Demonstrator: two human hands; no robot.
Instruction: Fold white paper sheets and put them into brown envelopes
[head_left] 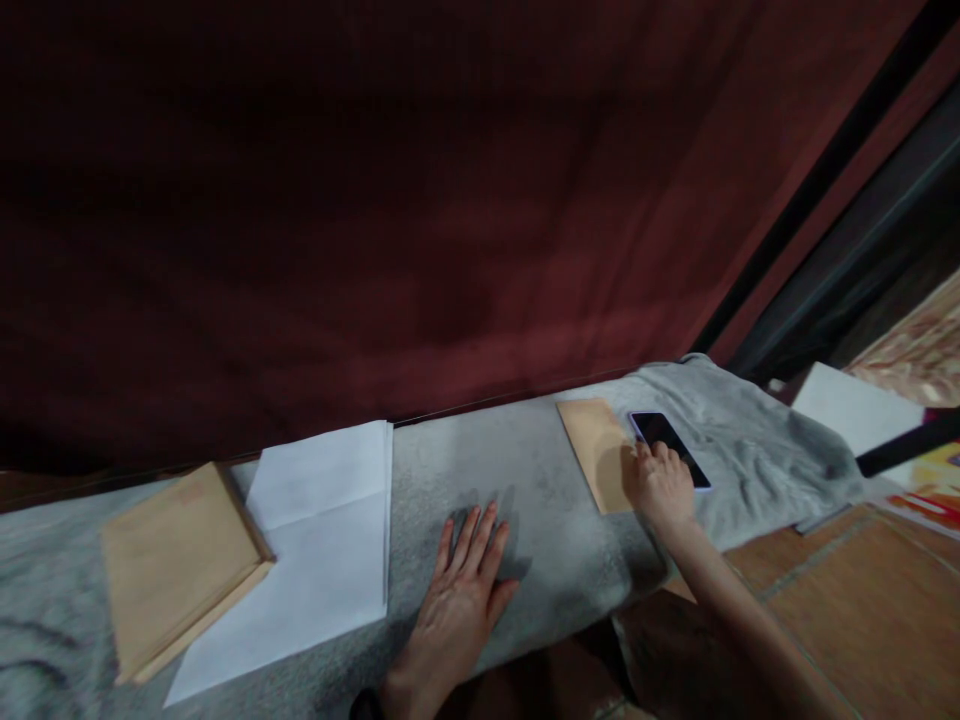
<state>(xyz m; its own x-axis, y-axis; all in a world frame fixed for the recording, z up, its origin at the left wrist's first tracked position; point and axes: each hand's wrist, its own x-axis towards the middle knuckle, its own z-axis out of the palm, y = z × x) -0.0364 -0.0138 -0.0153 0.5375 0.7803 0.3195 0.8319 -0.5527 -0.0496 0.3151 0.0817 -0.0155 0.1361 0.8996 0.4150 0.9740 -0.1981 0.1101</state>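
Note:
My left hand (466,595) lies flat on the grey cloth, palm down, fingers stretched out, holding nothing. My right hand (666,488) is at the smartphone (684,455), which has a dark screen and a pale purple edge. Its fingers are bent over the phone's near left part and its thumb is by the left edge; the fingertips are partly hidden. Just left of the phone, a single brown envelope (596,450) lies flat, close to that hand. White paper sheets (322,540) with a crease lie left of my left hand. A stack of brown envelopes (184,560) overlaps their left side.
The grey cloth (495,450) covers a long narrow surface and is rumpled at its right end. A dark red curtain (450,250) hangs behind. At right stand a dark pole (817,190) and a white box (851,410), above a tiled floor (847,590).

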